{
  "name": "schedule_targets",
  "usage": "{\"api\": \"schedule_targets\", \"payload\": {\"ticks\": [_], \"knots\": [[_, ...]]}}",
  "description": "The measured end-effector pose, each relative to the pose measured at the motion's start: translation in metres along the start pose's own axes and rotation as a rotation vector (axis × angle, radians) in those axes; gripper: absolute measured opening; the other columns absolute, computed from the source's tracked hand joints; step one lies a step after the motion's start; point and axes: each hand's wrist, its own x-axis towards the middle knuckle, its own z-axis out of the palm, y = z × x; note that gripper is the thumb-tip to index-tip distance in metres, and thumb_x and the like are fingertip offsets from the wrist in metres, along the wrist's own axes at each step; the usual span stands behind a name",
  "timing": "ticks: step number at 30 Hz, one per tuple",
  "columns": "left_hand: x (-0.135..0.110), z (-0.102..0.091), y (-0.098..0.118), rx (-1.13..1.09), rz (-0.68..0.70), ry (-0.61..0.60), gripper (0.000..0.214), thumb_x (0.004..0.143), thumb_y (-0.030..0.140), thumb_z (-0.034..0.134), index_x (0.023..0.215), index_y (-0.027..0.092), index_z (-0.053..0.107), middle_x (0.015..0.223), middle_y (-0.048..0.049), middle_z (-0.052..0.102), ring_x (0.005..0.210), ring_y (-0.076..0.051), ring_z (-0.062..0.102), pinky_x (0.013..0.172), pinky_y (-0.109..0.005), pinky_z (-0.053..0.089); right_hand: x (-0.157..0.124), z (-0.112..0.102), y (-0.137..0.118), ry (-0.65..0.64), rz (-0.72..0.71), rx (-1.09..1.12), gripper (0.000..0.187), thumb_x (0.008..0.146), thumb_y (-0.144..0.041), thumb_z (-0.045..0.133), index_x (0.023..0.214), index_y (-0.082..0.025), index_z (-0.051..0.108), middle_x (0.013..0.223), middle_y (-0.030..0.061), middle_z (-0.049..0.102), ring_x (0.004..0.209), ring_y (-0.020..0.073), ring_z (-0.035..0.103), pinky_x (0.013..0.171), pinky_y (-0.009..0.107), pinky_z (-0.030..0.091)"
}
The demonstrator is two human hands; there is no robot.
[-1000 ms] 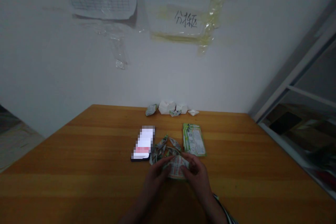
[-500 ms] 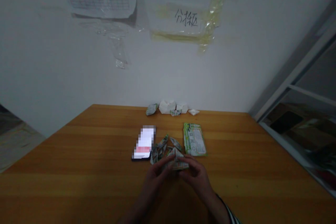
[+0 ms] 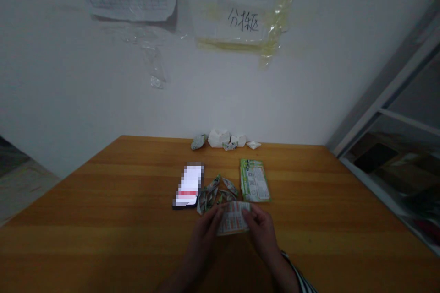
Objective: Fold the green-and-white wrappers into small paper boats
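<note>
A printed sheet of paper (image 3: 234, 218), flat-faced with rows of small text, is held between my two hands near the front of the table. My left hand (image 3: 207, 227) pinches its left edge, and my right hand (image 3: 260, 225) grips the right edge with the thumb on its face. Just beyond it lies a cluster of folded paper pieces (image 3: 210, 194), pointed and printed in green and grey. To their right rests a stack of green-and-white printed sheets (image 3: 255, 182). Left of the cluster is a phone (image 3: 189, 186) with a lit, blurred screen.
Along the wall at the table's back stand several folded paper shapes (image 3: 219, 138), some white, some printed. The wooden table (image 3: 120, 201) meets a white wall (image 3: 192, 105) with taped papers. A framed shelf (image 3: 381, 114) rises beyond the table's right edge.
The paper in my hands showed a raised pointed fold before; now its flat printed face is turned towards me. Both hands have shifted slightly, still gripping its sides.
</note>
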Motion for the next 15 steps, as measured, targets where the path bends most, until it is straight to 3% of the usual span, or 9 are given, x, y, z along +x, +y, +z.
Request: {"api": "schedule_targets", "payload": {"ticks": [3,7,9,12,15], "knots": [[0.0,0.002,0.005,-0.046,-0.058,0.033,0.039,0.082,0.049,0.059,0.1,0.016,0.069,0.086,-0.0063,0.075,0.077,-0.024,0.068,0.068,-0.032,0.055,-0.001,0.002,0.0,-0.003,0.065,0.077,0.032,0.082,-0.046,0.065,0.094,-0.016,0.071,0.069,0.0021,0.073,0.059,0.0188,0.067,0.057,0.028,0.054],[0.001,0.007,0.008,-0.176,-0.063,-0.037,0.055,0.076,0.046,0.069,0.122,0.018,0.057,0.081,-0.0049,0.074,0.071,-0.021,0.069,0.063,-0.029,0.055,-0.004,0.003,-0.001,0.129,-0.009,0.095,0.049,0.085,-0.043,0.062,0.128,-0.021,0.054,0.072,0.0005,0.073,0.059,0.0176,0.068,0.055,0.027,0.054],[0.001,0.009,0.006,-0.214,-0.063,-0.082,0.054,0.071,0.042,0.074,0.118,0.019,0.06,0.09,-0.0064,0.075,0.08,-0.023,0.069,0.068,-0.031,0.056,-0.006,0.002,-0.002,0.175,-0.096,-0.044,0.038,0.087,-0.042,0.059,0.118,-0.021,0.063,0.08,0.0038,0.075,0.069,0.0195,0.07,0.061,0.027,0.055],[0.0,0.01,0.002,-0.189,-0.107,-0.064,0.042,0.062,0.037,0.08,0.098,0.017,0.069,0.094,-0.0071,0.075,0.09,-0.027,0.067,0.075,-0.033,0.054,-0.008,0.001,-0.004,0.079,-0.191,-0.278,0.023,0.086,-0.036,0.059,0.091,-0.02,0.076,0.091,0.0078,0.077,0.085,0.0228,0.071,0.075,0.029,0.056],[0.001,0.008,0.001,-0.127,-0.151,-0.029,0.032,0.061,0.035,0.08,0.085,0.016,0.071,0.08,-0.0051,0.074,0.081,-0.025,0.066,0.071,-0.03,0.052,-0.01,0.004,-0.007,0.013,-0.198,-0.367,0.018,0.081,-0.027,0.065,0.094,-0.023,0.076,0.094,0.0067,0.078,0.089,0.0235,0.072,0.08,0.031,0.056]]}}
